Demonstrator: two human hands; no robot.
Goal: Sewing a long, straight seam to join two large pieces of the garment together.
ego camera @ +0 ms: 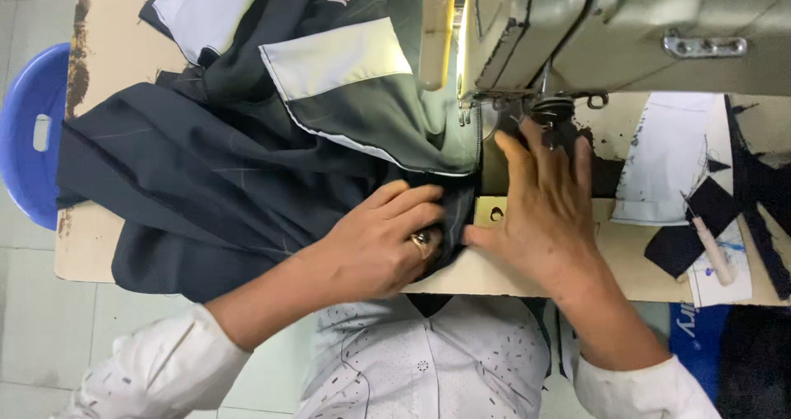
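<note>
Both hands lie flat and open, gripping nothing: left hand (pixel 387 234) presses the dark fabric (pixel 214 180), right hand (pixel 544 205) sits by the sewing machine (pixel 626 32) needle.

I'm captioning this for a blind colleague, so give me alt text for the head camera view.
Both hands press dark navy fabric flat beside a sewing machine: the left hand, wearing a ring, on the folds, the right hand spread by the needle area. Fabric scraps lie at the right, a blue stool at the left.
</note>
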